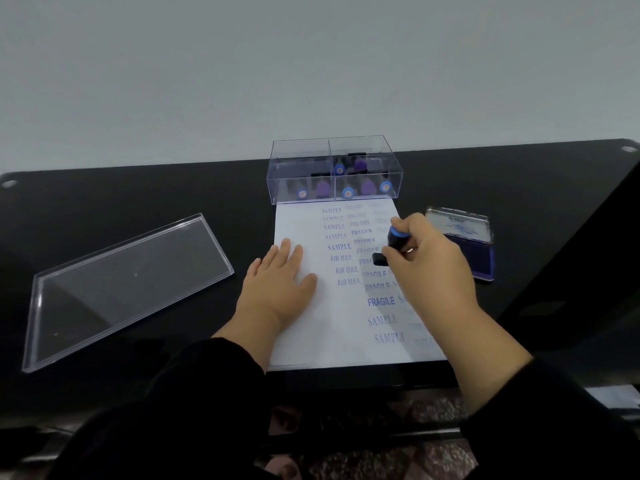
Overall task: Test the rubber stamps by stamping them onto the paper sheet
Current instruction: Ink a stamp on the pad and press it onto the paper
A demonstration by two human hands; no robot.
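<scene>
Right hand point(427, 252) grips the blue-topped black rubber stamp point(393, 244) over the white printed paper sheet point(311, 327); left hand point(280, 282) rests flat, pinning it. Lower squarely onto blank paper; press evenly without rocking.

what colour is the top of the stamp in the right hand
Blue cap on a black body, head view.

Blue-capped black stamp point(391, 245) tilted over paper sheet point(346, 299) printed with blue words.

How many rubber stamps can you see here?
7 visible: one in the right hand, above the paper; six in the clear box, two in its left half and four in its right. Others may be hidden.
</scene>
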